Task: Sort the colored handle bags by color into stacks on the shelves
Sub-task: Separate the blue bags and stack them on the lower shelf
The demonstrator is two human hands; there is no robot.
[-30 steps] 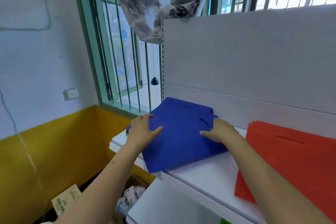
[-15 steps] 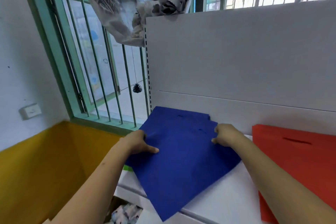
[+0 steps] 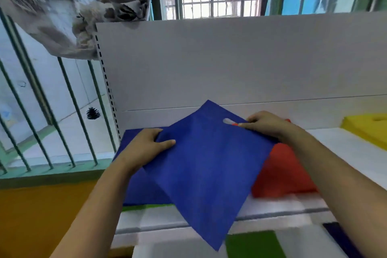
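Note:
A blue handle bag (image 3: 207,165) is lifted and turned like a diamond above the top shelf (image 3: 339,146), its lower corner hanging past the shelf's front edge. My left hand (image 3: 149,145) pinches its left edge, thumb on top. My right hand (image 3: 266,124) grips its right corner beside the cut-out handle. Under it lies a blue stack (image 3: 138,186) at the shelf's left end. A red stack (image 3: 282,172) lies just to the right, partly covered by the bag. A yellow stack (image 3: 368,130) sits at the far right.
The white back panel (image 3: 230,63) rises behind the shelf. A lower shelf holds a green bag (image 3: 253,245) and a dark blue one (image 3: 339,239). Green window bars (image 3: 69,111) and a hanging curtain (image 3: 62,6) stand to the left.
The top blue bag has come up off the blue stack and swung to the right over the red stack. Both hands went from pressing flat to gripping it. The view shifted right.

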